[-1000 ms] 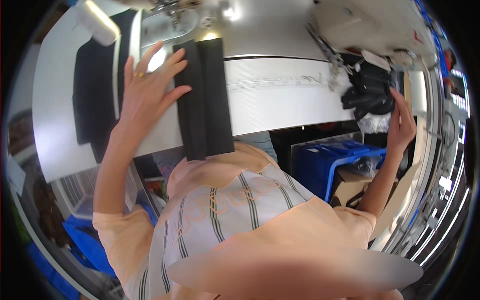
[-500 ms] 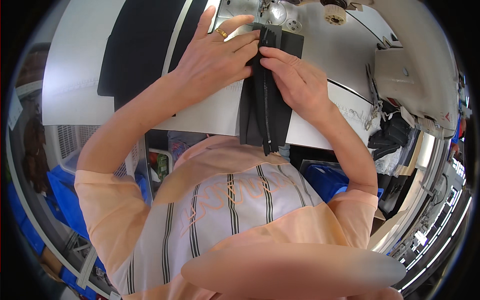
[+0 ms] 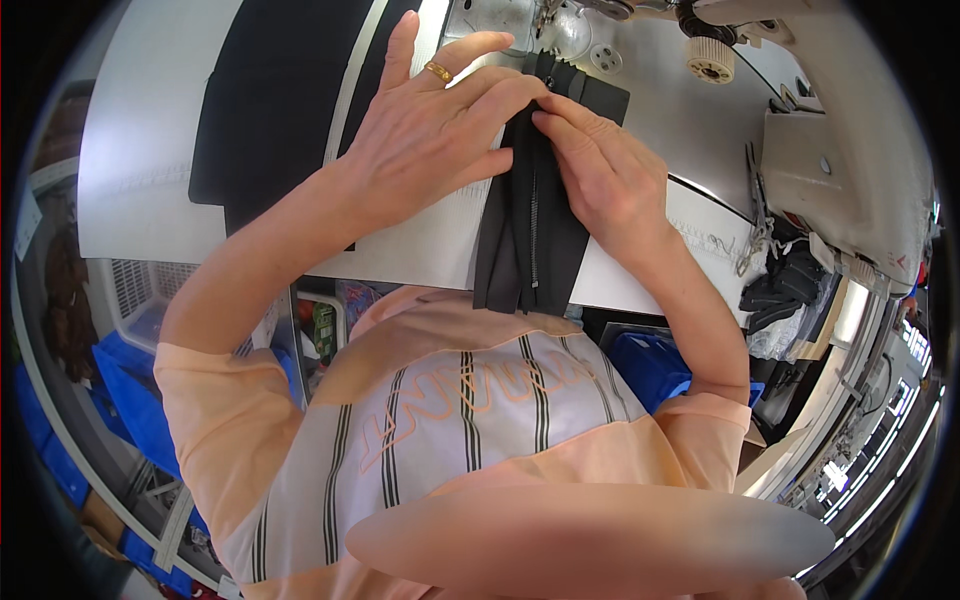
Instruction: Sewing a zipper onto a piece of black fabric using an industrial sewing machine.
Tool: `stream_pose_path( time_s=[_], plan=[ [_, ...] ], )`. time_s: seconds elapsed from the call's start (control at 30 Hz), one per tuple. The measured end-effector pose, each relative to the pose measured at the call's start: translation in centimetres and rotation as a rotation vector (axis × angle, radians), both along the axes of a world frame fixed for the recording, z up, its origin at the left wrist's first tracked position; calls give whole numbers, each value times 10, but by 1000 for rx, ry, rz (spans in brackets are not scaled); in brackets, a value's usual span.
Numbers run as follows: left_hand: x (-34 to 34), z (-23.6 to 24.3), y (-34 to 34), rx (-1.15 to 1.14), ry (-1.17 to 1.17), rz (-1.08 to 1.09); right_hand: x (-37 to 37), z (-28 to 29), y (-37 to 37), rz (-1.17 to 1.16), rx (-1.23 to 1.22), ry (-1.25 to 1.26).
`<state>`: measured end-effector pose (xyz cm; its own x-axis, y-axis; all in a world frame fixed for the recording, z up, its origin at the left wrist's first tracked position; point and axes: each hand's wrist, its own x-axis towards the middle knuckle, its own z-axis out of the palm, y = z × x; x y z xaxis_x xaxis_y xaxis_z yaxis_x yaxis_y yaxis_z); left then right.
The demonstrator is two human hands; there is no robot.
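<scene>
A black zipper (image 3: pixel 534 235) lies lengthwise on a black fabric strip (image 3: pixel 495 255) at the table's front edge. My right hand (image 3: pixel 610 175) pinches the zipper near its upper end. My left hand (image 3: pixel 425 135), with a ring on one finger, lies beside it, palm down and fingers spread; its index finger reaches onto the zipper top, meeting my right fingertips, which partly hide what is under them. More black fabric pieces (image 3: pixel 265 100) lie to the left on the white table (image 3: pixel 140 170). The sewing machine's plate (image 3: pixel 660 110) is just beyond the strip.
The machine body (image 3: pixel 840 180) stands at the right, with scissors (image 3: pixel 753 190) and a dark bundle (image 3: pixel 780 285) beside it. Under the table are a blue bin (image 3: pixel 645 365) at the right, and a white basket (image 3: pixel 140 310) and blue containers (image 3: pixel 135 405) at the left.
My right hand has come from the right side to the strip, where a zipper now lies. My left hand has moved up and right. The strip and machine appear shifted rightward in view.
</scene>
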<state>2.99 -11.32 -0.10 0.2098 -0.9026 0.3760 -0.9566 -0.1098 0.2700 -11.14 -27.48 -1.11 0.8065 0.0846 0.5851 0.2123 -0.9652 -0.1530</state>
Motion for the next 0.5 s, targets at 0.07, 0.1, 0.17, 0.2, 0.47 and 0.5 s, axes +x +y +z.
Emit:
stream_pose_path(
  time_s=[0.07, 0.1, 0.17, 0.2, 0.47, 0.5],
  plan=[
    [1, 0, 0, -57, -55, -33, 1, 1, 0, -1, -1, -13],
    [2, 0, -1, -58, -54, -33, 1, 1, 0, 2, -8, -19],
    [3, -1, 0, -49, -61, -37, 2, 1, 0, 19, 1, -17],
    [3, -1, 0, -50, -60, -37, 2, 2, -1, 10, 7, -15],
    [13, 2, -7, -69, -254, -95, 0, -5, -2, 5, -25, -15],
    [16, 3, -7, -68, -253, -94, 2, -3, -2, 22, -35, -38]
  ],
)
